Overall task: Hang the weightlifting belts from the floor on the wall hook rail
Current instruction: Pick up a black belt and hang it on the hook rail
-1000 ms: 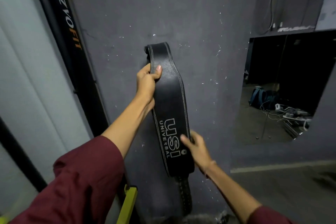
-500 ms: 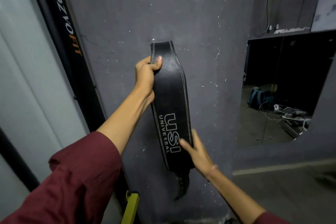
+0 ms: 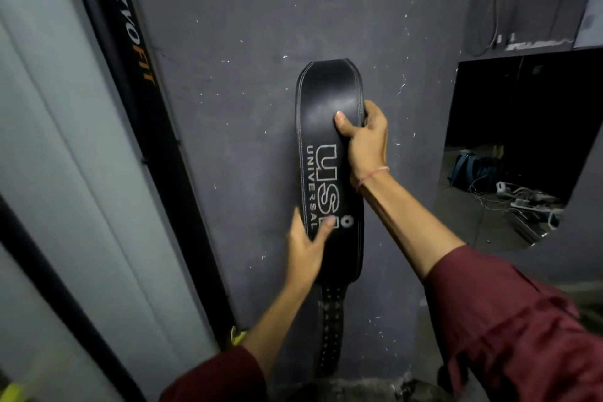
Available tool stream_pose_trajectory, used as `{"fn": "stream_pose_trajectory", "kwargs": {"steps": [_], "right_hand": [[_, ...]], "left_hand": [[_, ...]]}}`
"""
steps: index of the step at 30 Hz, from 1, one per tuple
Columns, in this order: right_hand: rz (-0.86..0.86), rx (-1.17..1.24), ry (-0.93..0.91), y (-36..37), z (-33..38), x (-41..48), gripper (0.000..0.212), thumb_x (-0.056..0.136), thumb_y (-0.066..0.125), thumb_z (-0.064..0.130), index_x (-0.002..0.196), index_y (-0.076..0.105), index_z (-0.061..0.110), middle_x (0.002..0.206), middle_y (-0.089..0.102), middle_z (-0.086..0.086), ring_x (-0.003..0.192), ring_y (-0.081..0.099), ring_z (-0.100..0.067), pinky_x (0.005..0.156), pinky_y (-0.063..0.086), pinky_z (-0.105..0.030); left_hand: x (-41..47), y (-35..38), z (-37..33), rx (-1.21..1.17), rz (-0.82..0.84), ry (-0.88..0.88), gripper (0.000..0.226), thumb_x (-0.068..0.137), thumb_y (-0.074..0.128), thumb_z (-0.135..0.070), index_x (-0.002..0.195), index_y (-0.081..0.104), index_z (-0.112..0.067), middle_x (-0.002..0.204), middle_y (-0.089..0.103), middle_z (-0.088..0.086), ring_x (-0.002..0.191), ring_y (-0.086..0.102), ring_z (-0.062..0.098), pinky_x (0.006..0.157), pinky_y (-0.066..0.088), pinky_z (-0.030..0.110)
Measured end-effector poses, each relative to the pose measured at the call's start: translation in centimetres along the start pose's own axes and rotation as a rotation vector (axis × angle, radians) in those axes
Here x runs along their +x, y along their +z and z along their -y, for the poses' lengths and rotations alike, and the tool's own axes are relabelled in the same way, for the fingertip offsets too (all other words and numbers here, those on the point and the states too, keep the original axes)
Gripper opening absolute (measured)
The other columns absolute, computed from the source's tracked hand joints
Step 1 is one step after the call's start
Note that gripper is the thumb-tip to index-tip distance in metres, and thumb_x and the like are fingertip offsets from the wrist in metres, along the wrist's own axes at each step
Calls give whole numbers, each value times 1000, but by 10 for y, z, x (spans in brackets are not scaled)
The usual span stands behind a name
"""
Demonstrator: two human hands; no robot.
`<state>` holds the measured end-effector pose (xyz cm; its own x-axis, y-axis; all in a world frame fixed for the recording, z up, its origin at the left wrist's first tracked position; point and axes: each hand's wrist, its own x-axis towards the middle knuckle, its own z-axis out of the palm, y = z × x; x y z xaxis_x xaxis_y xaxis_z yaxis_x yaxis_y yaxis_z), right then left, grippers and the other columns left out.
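Observation:
A black leather weightlifting belt [image 3: 326, 98] with "USI UNIVERSAL" lettering hangs lengthwise against the dark grey wall [image 3: 244, 42]. Its narrow perforated strap [image 3: 331, 330] dangles below. My right hand [image 3: 367, 140] grips the belt's right edge near the top, thumb across the front. Lower down, my left hand [image 3: 306, 245], blurred, holds the left edge with its thumb on the lettering. No hook rail is visible; whatever is behind the belt's top is hidden.
A black upright with "PROZVOFIT" lettering [image 3: 130, 26] runs down the left beside a pale panel. At the right an opening [image 3: 522, 108] shows a blue backpack [image 3: 470, 170] and cables [image 3: 522, 199] on the floor. A yellow object [image 3: 238, 334] sits low by the wall.
The hands have swapped places: my right hand moved up to grip the belt's top, my left hand dropped to its lower part. The belt now faces me flat and sits further right.

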<state>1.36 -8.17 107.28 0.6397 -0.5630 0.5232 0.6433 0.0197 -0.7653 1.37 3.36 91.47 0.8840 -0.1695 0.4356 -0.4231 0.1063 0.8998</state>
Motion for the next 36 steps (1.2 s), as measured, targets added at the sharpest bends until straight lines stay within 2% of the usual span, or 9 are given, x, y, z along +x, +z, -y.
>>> {"fn": "stream_pose_trajectory", "kwargs": {"steps": [5, 12, 16, 21, 24, 26, 30, 33, 36], "right_hand": [[0, -5, -18, -3, -1, 4, 16, 80, 66, 1, 89, 62, 13, 90, 71, -7, 82, 65, -23, 87, 55, -55], [-7, 139, -4, -1, 10, 11, 14, 84, 61, -7, 95, 57, 0, 87, 66, -14, 79, 63, -28, 81, 56, -55], [-4, 139, -4, 2, 15, 12, 16, 84, 59, -11, 92, 57, 2, 86, 65, -14, 78, 63, -28, 81, 56, -56], [-13, 92, -10, 3, 10, 13, 13, 81, 64, -2, 88, 59, 7, 87, 65, -15, 80, 63, -29, 83, 55, -62], [22, 74, -46, -1, 11, 4, 16, 83, 63, -6, 90, 57, 7, 85, 67, -7, 77, 65, -19, 76, 59, -41], [58, 16, -70, -6, 5, -15, 18, 83, 62, -9, 92, 57, 5, 82, 66, 0, 73, 62, -10, 70, 54, -26], [103, 11, -55, -24, -11, -49, 15, 82, 66, -6, 95, 60, -5, 85, 67, -7, 77, 63, -14, 70, 53, -29], [128, -76, -30, -39, -20, -65, 16, 79, 69, 8, 90, 61, -2, 81, 65, -13, 75, 60, -19, 69, 51, -40], [148, -165, 35, -51, -29, -72, 17, 81, 68, 18, 90, 64, 4, 87, 69, -19, 79, 64, -25, 77, 53, -54]], "left_hand": [[-46, -3, 40, 6, 54, -154, 20, 85, 74, -11, 99, 70, -25, 94, 78, -14, 91, 73, 2, 84, 58, 28], [16, -2, -31, -40, 37, 21, 24, 78, 82, -13, 99, 73, -11, 88, 77, -9, 83, 73, 3, 74, 56, 17], [-28, -16, 23, 36, 78, -226, 38, 69, 88, -13, 102, 71, -5, 93, 77, 1, 91, 74, 19, 69, 55, 14], [-29, -13, 23, 12, -21, -370, 36, 81, 74, -32, 102, 58, -8, 98, 69, 0, 85, 67, 3, 62, 50, 8], [7, -4, -19, -70, -19, -176, 39, 82, 61, -52, 89, 69, -14, 79, 75, -9, 78, 70, 3, 68, 54, 15], [39, 1, -53, -129, -14, -138, 51, 85, 63, -61, 95, 70, -11, 86, 78, -1, 83, 73, 12, 74, 59, 29], [96, -10, -112, -408, 207, -259, 56, 82, 69, -38, 120, 63, 3, 112, 71, 19, 95, 71, 30, 94, 55, 43], [116, -16, -138, -484, 333, -395, 35, 88, 59, -19, 118, 66, -1, 104, 70, 14, 90, 70, 26, 91, 55, 37], [117, -4, -141, -505, 298, -407, 45, 88, 52, -4, 132, 59, 2, 119, 65, 18, 95, 67, 29, 82, 60, 38]]}}
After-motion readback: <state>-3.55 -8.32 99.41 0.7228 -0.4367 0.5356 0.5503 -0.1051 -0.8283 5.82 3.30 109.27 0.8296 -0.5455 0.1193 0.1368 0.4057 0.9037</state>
